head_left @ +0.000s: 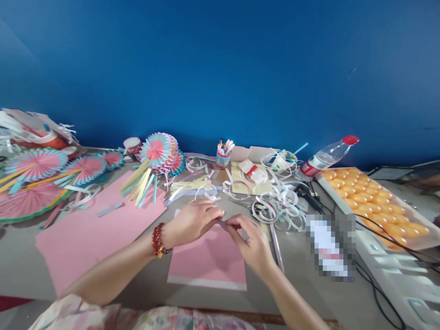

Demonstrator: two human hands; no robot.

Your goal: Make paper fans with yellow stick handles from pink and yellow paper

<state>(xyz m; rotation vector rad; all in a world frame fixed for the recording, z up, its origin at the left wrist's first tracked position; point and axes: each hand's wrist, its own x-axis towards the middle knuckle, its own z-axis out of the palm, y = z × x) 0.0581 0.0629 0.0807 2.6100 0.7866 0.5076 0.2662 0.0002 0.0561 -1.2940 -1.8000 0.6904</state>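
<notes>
My left hand (pixel 194 222), a red beaded bracelet (pixel 158 240) on its wrist, is closed in a pinch above the far part of a pink paper sheet (pixel 209 256). Facing it, my right hand (pixel 252 243) pinches too, thumb against fingers. Between the fingertips of both hands is a small grey-looking paper strip (pixel 222 224), mostly hidden by the fingers. The pink sheet lies flat on the table, with a white band (pixel 206 282) along its near edge. Just right of the sheet rests a thin, pale ruler-like strip (pixel 277 247).
Larger pink paper (pixel 103 238) lies left, near pleated paper fans (pixel 37 167) and a pleated paper rosette (pixel 158 151). Curled paper strips (pixel 282 206), a pen cup (pixel 223 156) and a bottle (pixel 325 158) stand behind. Right are an orange-filled tray (pixel 374 201) and black cables (pixel 378 284).
</notes>
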